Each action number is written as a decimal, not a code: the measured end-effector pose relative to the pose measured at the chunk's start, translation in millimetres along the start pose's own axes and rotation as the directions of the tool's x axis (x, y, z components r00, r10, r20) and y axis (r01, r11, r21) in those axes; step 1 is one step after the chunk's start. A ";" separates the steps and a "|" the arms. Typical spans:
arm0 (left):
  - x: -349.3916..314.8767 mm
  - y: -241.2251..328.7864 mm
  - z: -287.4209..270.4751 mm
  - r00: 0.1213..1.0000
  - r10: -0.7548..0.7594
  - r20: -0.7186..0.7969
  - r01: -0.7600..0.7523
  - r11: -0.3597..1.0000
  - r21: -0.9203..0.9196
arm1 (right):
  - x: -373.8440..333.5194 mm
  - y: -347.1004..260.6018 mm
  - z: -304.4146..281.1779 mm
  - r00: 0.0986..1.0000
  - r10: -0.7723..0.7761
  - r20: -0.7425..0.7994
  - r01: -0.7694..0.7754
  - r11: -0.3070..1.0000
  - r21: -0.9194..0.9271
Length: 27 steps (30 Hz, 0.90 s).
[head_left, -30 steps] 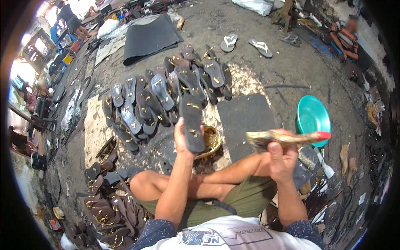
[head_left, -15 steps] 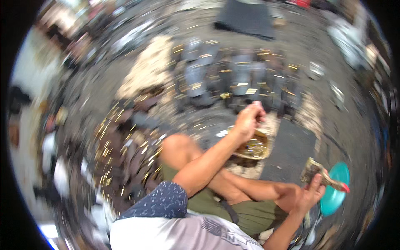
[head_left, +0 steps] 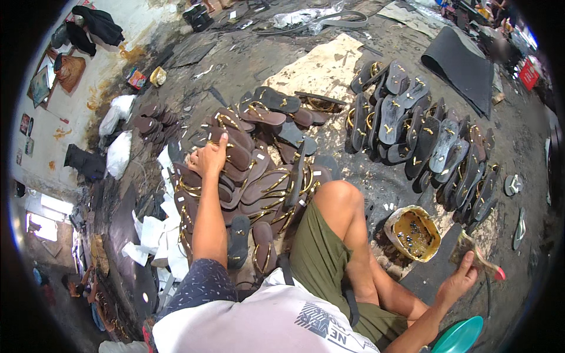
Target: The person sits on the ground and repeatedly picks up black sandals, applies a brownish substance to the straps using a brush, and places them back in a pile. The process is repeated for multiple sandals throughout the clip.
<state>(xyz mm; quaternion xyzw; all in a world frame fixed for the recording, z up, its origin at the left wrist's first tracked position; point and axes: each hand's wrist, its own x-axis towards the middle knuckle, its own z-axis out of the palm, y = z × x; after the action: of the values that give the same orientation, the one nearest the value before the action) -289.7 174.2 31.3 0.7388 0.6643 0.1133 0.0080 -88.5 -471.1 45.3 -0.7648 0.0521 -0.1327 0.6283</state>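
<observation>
My left hand (head_left: 208, 160) reaches into a heap of brown sandals (head_left: 268, 187) with gold straps. Its thumb points away from me and its fingers curl at the edge of a brown sandal (head_left: 238, 157); part of the grip is hidden. On the right side, my right hand (head_left: 458, 285) is closed round the handle of a flat brush (head_left: 484, 263) with a red tip, its bristles worn and stained. Close to the brush stands a round pot (head_left: 393, 228) with yellowish-brown, lumpy contents. Farther off, dark sandals (head_left: 432, 141) with gold trim stand close together in slanting rows.
A teal basin (head_left: 462, 336) stands by my right forearm. White scraps (head_left: 153, 235) lie left of the heap, with a stack of brown soles (head_left: 154, 123) beyond. A pale sheet (head_left: 312, 65) and a folded dark sheet (head_left: 462, 67) lie farther away.
My left hand has gone from above the pot to the brown sandal heap on the left. The view has turned left. My right hand still grips the brush.
</observation>
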 end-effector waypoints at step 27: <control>-226.8 111.7 -50.8 0.456 0.831 0.319 0.414 0.119 -0.902 | 18.3 44.5 -70.3 0.941 0.093 0.324 0.272 0.361 -0.892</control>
<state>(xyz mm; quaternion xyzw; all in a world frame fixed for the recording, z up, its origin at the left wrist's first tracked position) -210.1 -68.9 63.3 0.5910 0.1646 0.1286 0.7792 -85.9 -551.4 16.8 -0.9964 -0.0272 0.0110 0.0790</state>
